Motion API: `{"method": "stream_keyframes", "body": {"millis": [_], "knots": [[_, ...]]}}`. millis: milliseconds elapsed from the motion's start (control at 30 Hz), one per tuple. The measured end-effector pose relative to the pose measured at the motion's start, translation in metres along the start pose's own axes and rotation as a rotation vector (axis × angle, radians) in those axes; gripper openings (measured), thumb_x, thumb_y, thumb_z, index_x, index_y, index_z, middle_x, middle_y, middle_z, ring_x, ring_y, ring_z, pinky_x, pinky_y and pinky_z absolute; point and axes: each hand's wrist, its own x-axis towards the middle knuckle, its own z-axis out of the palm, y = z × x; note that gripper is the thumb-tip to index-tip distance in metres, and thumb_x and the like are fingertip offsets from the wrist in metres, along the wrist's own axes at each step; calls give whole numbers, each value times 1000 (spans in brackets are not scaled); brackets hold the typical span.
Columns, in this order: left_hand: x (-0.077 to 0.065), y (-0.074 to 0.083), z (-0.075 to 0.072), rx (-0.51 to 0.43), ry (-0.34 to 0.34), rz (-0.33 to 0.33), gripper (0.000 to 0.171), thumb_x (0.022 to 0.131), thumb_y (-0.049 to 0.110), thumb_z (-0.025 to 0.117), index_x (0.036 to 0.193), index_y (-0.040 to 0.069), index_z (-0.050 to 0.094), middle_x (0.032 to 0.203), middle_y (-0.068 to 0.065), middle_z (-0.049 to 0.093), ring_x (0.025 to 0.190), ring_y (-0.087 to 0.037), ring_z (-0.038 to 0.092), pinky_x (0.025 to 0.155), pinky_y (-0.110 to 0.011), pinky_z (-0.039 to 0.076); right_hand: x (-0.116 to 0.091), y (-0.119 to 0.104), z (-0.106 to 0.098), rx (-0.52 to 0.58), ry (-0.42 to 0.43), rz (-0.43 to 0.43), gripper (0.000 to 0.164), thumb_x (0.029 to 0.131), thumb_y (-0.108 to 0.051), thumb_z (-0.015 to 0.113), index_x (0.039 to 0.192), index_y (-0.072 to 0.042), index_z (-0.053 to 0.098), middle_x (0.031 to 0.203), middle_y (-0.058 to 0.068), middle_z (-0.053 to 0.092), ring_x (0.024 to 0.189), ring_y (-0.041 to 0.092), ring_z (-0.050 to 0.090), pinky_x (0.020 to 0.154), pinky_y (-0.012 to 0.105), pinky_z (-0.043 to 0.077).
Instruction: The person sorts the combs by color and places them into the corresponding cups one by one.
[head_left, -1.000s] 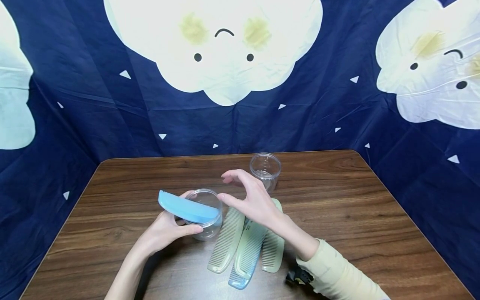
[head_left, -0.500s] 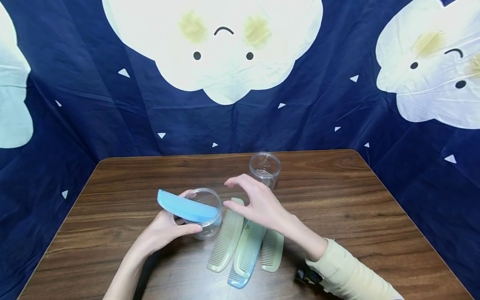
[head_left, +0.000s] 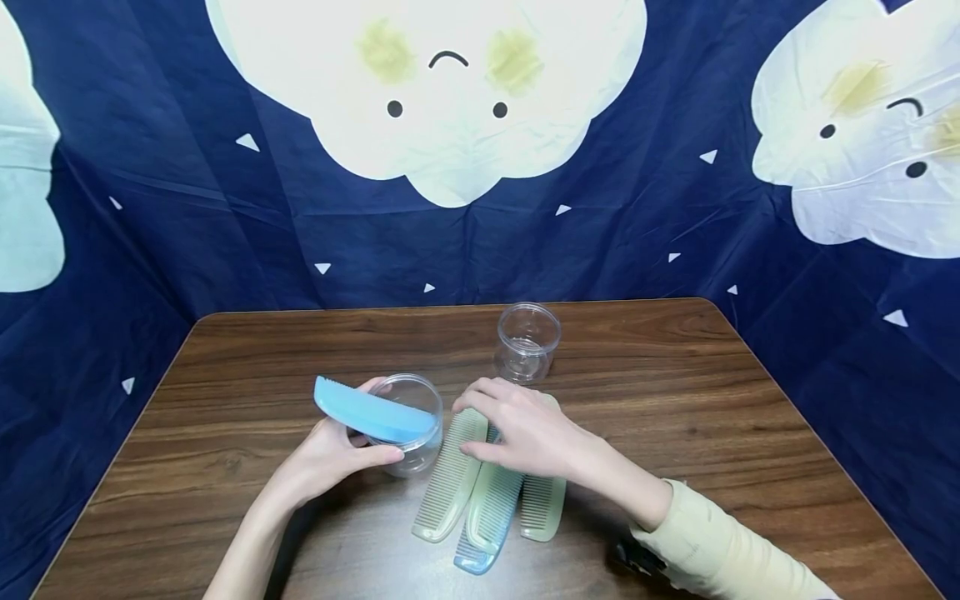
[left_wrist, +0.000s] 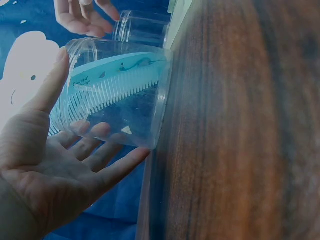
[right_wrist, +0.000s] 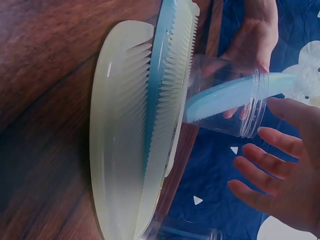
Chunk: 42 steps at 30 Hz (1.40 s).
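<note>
From my head, my right hand (head_left: 517, 425) covers the upper part of the middle green comb (head_left: 489, 517), which itself hides most of the blue comb (head_left: 474, 562) beneath. The tilted light-blue comb (head_left: 375, 415) and the clear jar (head_left: 415, 463) block most fingers of my left hand (head_left: 326, 460); at my left wrist, that comb's lettering (left_wrist: 81, 81) is too small to read. My right wrist's view cuts off the second jar (right_wrist: 190, 231). I can't identify the dark object (head_left: 636, 557) half under my sleeve (head_left: 720, 542).

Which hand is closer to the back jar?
Right: the right hand is just in front of the back jar, over the combs; the left hand is farther left, holding the other jar.
</note>
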Motion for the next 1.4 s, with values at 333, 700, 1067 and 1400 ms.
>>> {"method": "stream_keyframes", "body": {"millis": [333,700,1067,1400], "knots": [[0,-1,-1,-7,-3,0,95,86,23,85,161,12,29,164,-21,36,147,-40,41,100,-41,57,-8,1,1,-40,-165,-98,49,90,-46,77,132,-25,64,133,-5,64,123,16,60,97,40,55],[0,0,-1,5,-6,6,94,86,24,85,161,13,29,164,-21,37,147,-40,41,100,-43,56,-19,2,4,-138,-344,-205,66,78,-48,87,136,-34,59,137,-5,59,127,16,57,109,42,49],[0,0,0,6,-6,3,94,86,23,85,161,11,28,164,-20,36,147,-40,41,99,-40,56,-26,1,13,-244,-398,-342,79,68,-50,93,137,-36,59,136,-7,57,129,15,54,113,39,45],[0,0,0,12,-2,3,95,86,24,85,161,12,28,164,-19,37,145,-39,43,99,-42,57,-30,-5,20,-287,-408,-380,78,66,-40,94,135,-36,58,131,-9,55,122,13,53,107,40,48]]}}
